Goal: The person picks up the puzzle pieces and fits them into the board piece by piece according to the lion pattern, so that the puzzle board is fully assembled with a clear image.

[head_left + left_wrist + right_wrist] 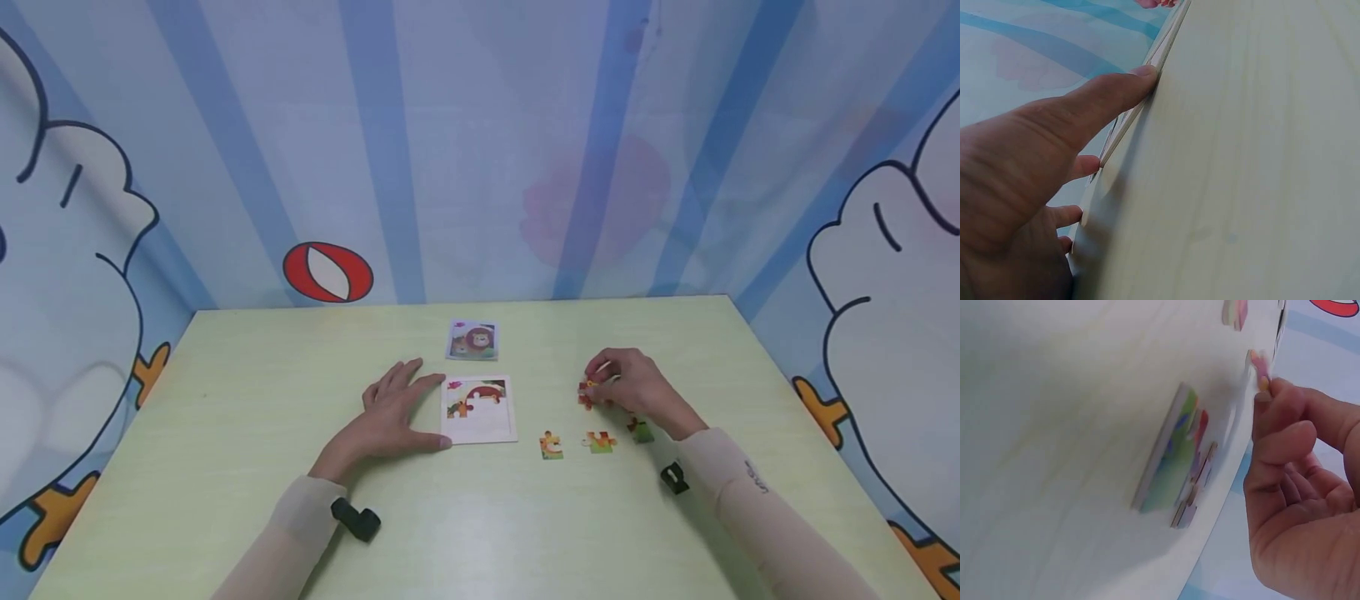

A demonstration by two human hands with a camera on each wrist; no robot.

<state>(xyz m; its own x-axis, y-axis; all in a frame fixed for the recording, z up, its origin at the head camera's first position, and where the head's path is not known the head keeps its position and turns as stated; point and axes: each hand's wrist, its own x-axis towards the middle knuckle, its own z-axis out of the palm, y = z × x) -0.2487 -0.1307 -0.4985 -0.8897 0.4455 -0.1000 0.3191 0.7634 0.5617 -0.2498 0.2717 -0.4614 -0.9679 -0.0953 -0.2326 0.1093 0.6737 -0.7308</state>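
A white puzzle board (480,432) lies on the table, its upper part filled with pieces of a picture and its lower part bare white. My left hand (386,421) lies at the board's left side, fingers spread, with the thumb (1113,94) on its edge in the left wrist view. To the right of the board, my right hand (633,387) pinches a small red and yellow puzzle piece (584,394) between thumb and fingers. That piece (1261,367) shows edge-on and blurred in the right wrist view.
Loose puzzle pieces lie right of the board: an orange one (551,446), a red and green one (601,442) and a green one (641,430) near my right wrist. A lion picture card (472,341) lies behind the board. A printed cloth (480,167) rises beyond the table's back edge.
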